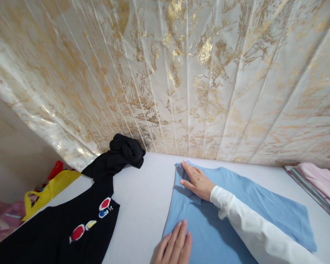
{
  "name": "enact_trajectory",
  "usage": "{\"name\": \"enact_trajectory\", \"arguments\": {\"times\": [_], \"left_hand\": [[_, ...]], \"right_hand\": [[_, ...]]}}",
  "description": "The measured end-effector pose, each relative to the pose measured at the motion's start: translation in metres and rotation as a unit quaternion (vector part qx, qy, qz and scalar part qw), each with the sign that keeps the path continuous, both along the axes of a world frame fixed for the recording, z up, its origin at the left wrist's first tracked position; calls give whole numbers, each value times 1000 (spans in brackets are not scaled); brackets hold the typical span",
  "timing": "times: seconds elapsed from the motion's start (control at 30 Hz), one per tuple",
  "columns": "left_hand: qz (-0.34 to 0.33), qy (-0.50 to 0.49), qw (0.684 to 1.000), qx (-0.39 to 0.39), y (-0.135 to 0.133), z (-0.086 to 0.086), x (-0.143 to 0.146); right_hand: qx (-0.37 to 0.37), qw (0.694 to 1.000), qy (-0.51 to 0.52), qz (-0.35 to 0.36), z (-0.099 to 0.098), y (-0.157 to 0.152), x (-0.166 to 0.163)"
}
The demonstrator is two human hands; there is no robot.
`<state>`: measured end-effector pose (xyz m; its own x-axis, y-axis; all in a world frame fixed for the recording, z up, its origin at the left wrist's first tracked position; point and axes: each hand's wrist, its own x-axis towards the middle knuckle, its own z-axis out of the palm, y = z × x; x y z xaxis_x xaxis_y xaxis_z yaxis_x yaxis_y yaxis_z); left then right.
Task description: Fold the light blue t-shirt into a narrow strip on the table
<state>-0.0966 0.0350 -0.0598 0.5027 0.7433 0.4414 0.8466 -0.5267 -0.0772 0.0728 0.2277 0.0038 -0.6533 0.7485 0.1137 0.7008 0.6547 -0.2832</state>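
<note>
A light blue garment lies spread on the white surface, its left edge running nearly straight toward me. My right hand, in a white sleeve, rests on the garment's far left corner with fingers stretched out. Nearer to me, my left hand lies flat along the same left edge, fingers extended; its wrist is cut off by the bottom of the picture. Neither hand grips anything that I can see. To the left lies a black garment with a colourful print.
A bunched black cloth sits at the back, touching the black garment. Behind the white surface hangs a white and gold curtain. Folded clothes are stacked at the right. A yellow bag-like item lies beyond the left edge.
</note>
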Motion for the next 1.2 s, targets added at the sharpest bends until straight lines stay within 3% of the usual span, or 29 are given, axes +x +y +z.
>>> {"name": "enact_trajectory", "arguments": {"times": [0.1, 0.17, 0.23, 0.33, 0.43, 0.63, 0.8, 1.0, 1.2], "left_hand": [[-40, 10, 991, -125, 28, 44, -7], [5, -12, 987, -159, 60, 68, -7], [44, -12, 977, -207, 97, 80, -1], [83, -26, 972, -218, 147, 77, 12], [87, -36, 974, -207, 178, 65, 20], [76, -63, 975, -201, 192, 51, 14], [75, -129, 974, -168, 216, 60, -10], [43, -165, 973, -156, 257, 75, -36], [2, -146, 975, -168, 265, 72, -34]], "right_hand": [[20, 1000, -5, -13, 4, -9, 29], [44, 998, -22, -43, -1, -18, 50], [61, 992, -51, -97, -9, -25, 69], [70, 979, -88, -168, -21, -25, 87], [84, 977, -93, -174, -25, -13, 92], [76, 985, -80, -134, -21, 10, 94], [44, 990, -39, -127, -8, 11, 93], [70, 987, 4, -143, 21, 10, 48], [68, 980, 2, -187, 19, 18, 18]]}}
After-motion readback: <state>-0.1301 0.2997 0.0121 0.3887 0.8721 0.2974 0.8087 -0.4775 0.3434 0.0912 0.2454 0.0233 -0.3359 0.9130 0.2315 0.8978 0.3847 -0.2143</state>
